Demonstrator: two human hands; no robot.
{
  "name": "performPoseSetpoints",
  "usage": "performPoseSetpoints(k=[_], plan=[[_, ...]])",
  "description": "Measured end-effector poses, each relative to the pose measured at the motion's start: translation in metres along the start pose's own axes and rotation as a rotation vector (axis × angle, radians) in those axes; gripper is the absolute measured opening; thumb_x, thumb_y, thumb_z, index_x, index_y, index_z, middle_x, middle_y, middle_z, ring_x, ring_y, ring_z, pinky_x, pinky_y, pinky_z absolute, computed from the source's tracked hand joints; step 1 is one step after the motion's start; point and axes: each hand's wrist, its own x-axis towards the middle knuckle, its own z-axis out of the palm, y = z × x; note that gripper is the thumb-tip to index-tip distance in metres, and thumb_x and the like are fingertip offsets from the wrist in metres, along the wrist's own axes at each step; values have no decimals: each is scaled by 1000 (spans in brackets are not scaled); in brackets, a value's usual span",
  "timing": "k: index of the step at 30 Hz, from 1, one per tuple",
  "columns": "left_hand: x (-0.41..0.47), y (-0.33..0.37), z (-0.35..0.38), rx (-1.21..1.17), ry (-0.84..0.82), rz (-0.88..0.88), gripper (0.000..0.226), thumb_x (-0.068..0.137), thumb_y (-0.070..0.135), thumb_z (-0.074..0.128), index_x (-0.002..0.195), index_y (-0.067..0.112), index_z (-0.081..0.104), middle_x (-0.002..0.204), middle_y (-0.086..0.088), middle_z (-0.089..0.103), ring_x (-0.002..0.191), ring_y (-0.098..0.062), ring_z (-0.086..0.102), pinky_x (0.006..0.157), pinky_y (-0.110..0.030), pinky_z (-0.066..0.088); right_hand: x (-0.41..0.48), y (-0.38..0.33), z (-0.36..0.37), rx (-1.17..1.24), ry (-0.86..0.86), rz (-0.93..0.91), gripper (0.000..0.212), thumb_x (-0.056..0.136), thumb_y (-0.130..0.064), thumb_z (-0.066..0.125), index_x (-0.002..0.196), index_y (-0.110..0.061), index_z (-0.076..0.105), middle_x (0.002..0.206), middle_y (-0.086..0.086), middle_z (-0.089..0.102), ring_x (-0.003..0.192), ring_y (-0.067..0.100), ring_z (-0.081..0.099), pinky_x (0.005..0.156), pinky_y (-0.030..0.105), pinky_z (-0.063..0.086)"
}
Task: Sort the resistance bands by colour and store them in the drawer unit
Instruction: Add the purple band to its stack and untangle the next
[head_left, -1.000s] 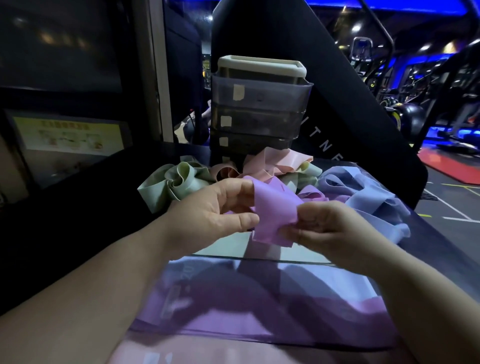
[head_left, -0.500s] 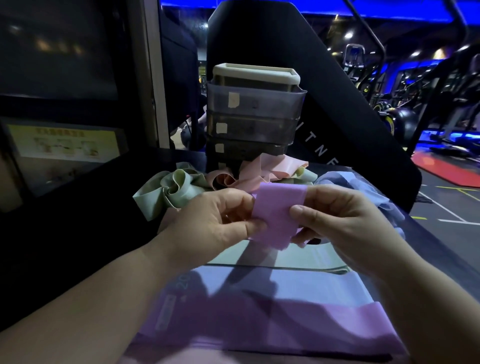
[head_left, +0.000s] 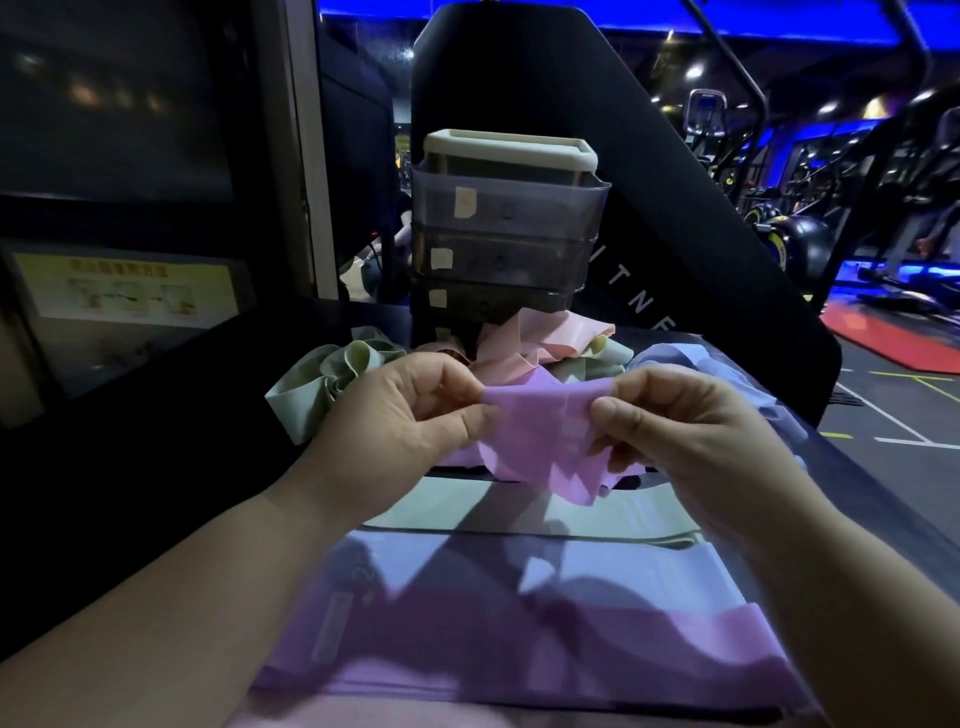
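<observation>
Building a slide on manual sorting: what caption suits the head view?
Left hand and right hand pinch a purple resistance band in front of the grey drawer unit.

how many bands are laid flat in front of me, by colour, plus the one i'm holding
green flat band: 1
blue flat band: 1
purple flat band: 1
pink flat band: 1
held purple band: 1
total: 5

The black panel (head_left: 701, 270) bears the white letters "ITNE"; the yellow sign (head_left: 124, 286) is illegible.
</observation>
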Motion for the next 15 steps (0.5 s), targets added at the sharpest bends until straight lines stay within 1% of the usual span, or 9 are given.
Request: performPoseSetpoints(k=[2, 4, 5, 7, 9, 11, 13, 14, 15], plan=[[2, 0, -6, -9, 39, -29, 14, 79, 7, 72, 73, 14, 61, 53, 7, 60, 49, 0, 52, 46, -13, 40, 1, 1, -4, 64, 28, 5, 41, 53, -56, 83, 71, -21, 71, 66, 0, 66, 57, 10, 60, 50, 24, 52], [5, -2, -16, -50, 66, -99, 13, 76, 20, 75, 72, 24, 63, 57, 5, 60, 53, -9, 49, 51, -24, 37, 2, -1, -9, 154, 69, 9, 34, 56, -51, 82, 73, -23, 71, 71, 0, 66, 62, 10, 61, 56, 23, 54], [7, -3, -22, -98, 88, -134, 7, 75, 27, 70, 72, 26, 63, 59, 4, 59, 53, -13, 46, 54, -28, 35, 3, -2, -12, 204, 93, 21, 32, 58, -47, 81, 75, -22, 70, 75, 2, 67, 64, 11, 63, 60, 24, 55], [10, -6, -32, -192, 136, -171, 4, 75, 28, 63, 75, 24, 62, 58, 2, 57, 51, -12, 44, 52, -26, 36, 4, -2, -19, 293, 154, 57, 19, 65, -36, 74, 74, -21, 68, 76, 4, 68, 66, 15, 66, 63, 27, 57], [12, -8, -39, -255, 172, -193, 5, 82, 18, 61, 79, 20, 59, 60, 1, 53, 49, -8, 42, 44, -21, 35, 6, -1, -26, 344, 209, 94, 9, 76, -26, 61, 78, -17, 64, 76, 5, 69, 69, 18, 68, 65, 30, 58], [13, -9, -43, -318, 197, -229, 15, 92, 9, 53, 81, 19, 57, 62, 0, 48, 49, -7, 39, 42, -17, 33, 8, 2, -33, 360, 247, 137, 17, 84, -21, 53, 91, -11, 64, 85, 11, 68, 73, 23, 66, 65, 30, 57], [15, -9, -47, -340, 229, -267, 19, 94, 7, 48, 81, 19, 57, 61, 2, 47, 46, -5, 39, 39, -13, 35, 8, 4, -38, 373, 270, 171, 29, 89, -19, 49, 110, -2, 59, 95, 20, 63, 78, 28, 64, 66, 33, 57], [15, -9, -49, -343, 239, -277, 20, 94, 7, 48, 82, 19, 57, 61, 3, 48, 46, -4, 39, 38, -13, 35, 9, 6, -40, 388, 276, 185, 31, 90, -18, 49, 115, -2, 57, 98, 21, 63, 80, 29, 65, 66, 33, 58], [16, -10, -51, -348, 243, -280, 20, 94, 6, 47, 82, 18, 57, 62, 2, 47, 45, -4, 38, 37, -13, 34, 9, 7, -42, 403, 275, 197, 31, 88, -19, 50, 114, -4, 59, 98, 19, 64, 83, 28, 66, 67, 33, 58]])
